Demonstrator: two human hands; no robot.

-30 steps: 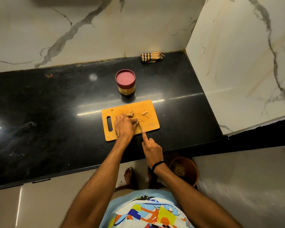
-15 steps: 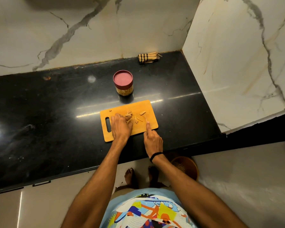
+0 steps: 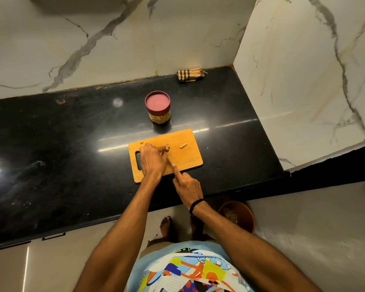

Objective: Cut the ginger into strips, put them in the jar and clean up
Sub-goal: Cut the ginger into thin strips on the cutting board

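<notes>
Black stone counter point(image 3: 72, 144): glossy, streaked with light reflections, set against marble walls. Carries everything listed below except the bowl.

Orange cutting board point(image 3: 188, 159): flat on the counter under both sets of fingers, handle slot at the edge left of the left hand.

Left hand point(image 3: 153, 162): palm down on the board, fingers point(image 3: 156, 149) curled and bunched, pinning a ginger piece against the board.

Right hand point(image 3: 188, 184): at the near edge of the board, index finger point(image 3: 175, 168) straight and pointing onto the board just beside the left hand. Other fingers curled under; cannot tell whether they hold anything.

Brown bowl point(image 3: 243, 213): on the floor, below the counter edge, behind the right wrist.

Jar point(image 3: 157, 104): upright, pink lid on, pale yellowish contents visible through the wall. Stands off the board, well beyond the left fingertips.

Striped cloth point(image 3: 189, 74): folded against the back wall, far beyond all fingers.

Ginger piece point(image 3: 165, 148): tan, knobbly, projecting past the left fingertips.

Ginger strip point(image 3: 183, 145): pale, short, lying loose on the board, right of the left fingertips and apart from them.

Ginger crumb point(image 3: 141, 142): near the board's far edge, just left of the left fingers.
</notes>
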